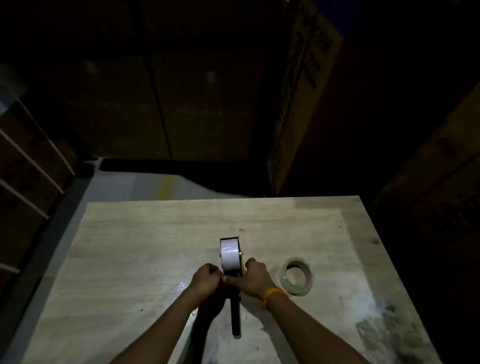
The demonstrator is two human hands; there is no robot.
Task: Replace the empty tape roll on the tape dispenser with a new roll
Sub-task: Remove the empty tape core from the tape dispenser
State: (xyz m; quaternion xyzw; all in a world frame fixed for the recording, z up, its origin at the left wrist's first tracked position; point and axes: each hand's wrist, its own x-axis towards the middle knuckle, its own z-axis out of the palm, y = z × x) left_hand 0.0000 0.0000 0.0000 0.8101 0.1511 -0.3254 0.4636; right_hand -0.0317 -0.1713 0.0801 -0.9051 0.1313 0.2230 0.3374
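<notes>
A hand-held tape dispenser (236, 314) with a black handle stands over the wooden table (145, 246), handle pointing toward me. A full, shiny white tape roll (230, 255) sits in its frame. My left hand (206, 278) pinches at the near left side of the roll, fingers closed on the tape or the frame there. My right hand (255, 277), with an orange band at the wrist, grips the dispenser's right side by the roll. An empty tape core (296, 275), a thin pale ring, lies flat on the table just right of my right hand.
Tall cardboard boxes (302, 101) stand in the dark behind and to the right of the table. Strapped boxes (17, 168) line the left. A grey floor (137, 186) shows beyond the table's far edge. The table's right part is stained.
</notes>
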